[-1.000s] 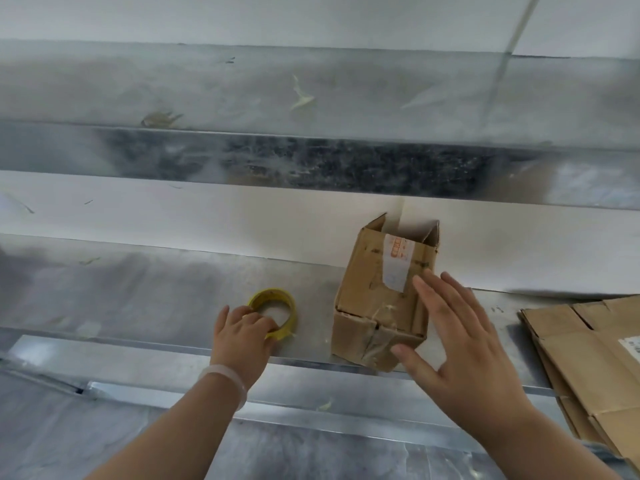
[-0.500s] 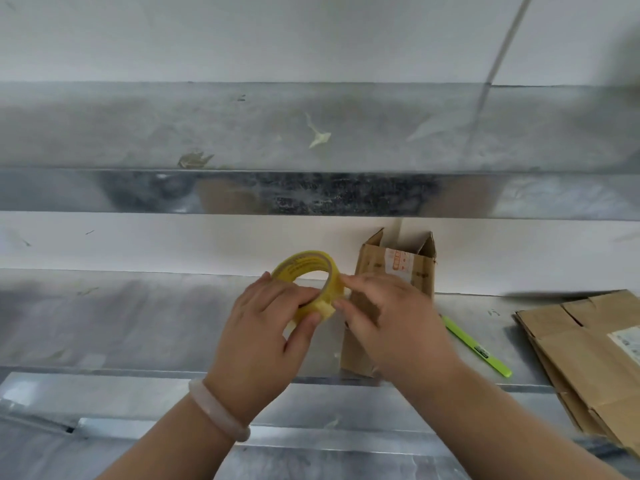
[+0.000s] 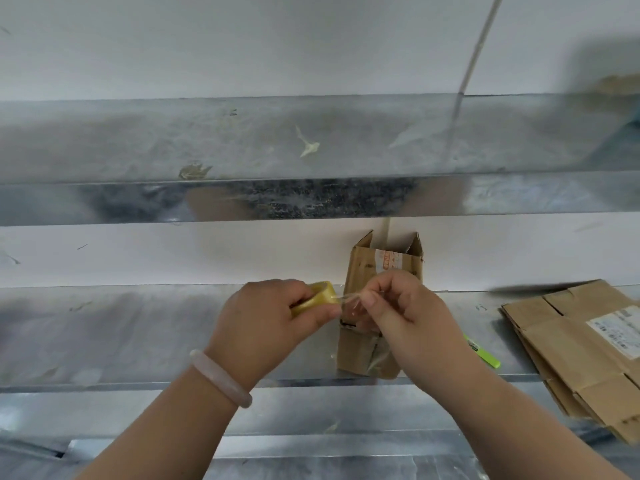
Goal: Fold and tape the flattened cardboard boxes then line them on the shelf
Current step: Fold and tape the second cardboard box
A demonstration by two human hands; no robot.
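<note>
1. Half a second on, both hands sit lower in front of the cardboard box (image 3: 384,268), and the right hand (image 3: 405,313) has drawn away from the tape roll (image 3: 317,297), stretching a clear tape strip (image 3: 346,299) between them.
2. Curled fingers of the left hand (image 3: 263,317) grip the yellow roll, while the right pinches the strip's free end.
3. Just behind the hands, the box stands upright on the metal shelf (image 3: 138,334) with its top flaps open. The flattened boxes (image 3: 571,341) lie stacked well to the right, and a green pen (image 3: 485,353) lies between.
4. The film looks thin and sticky and is likely to curl, so it is best kept taut by its end.
5. The box looks light and its creased card easily dented, so the side walls near the corners are a safer hold than the flaps.
</note>
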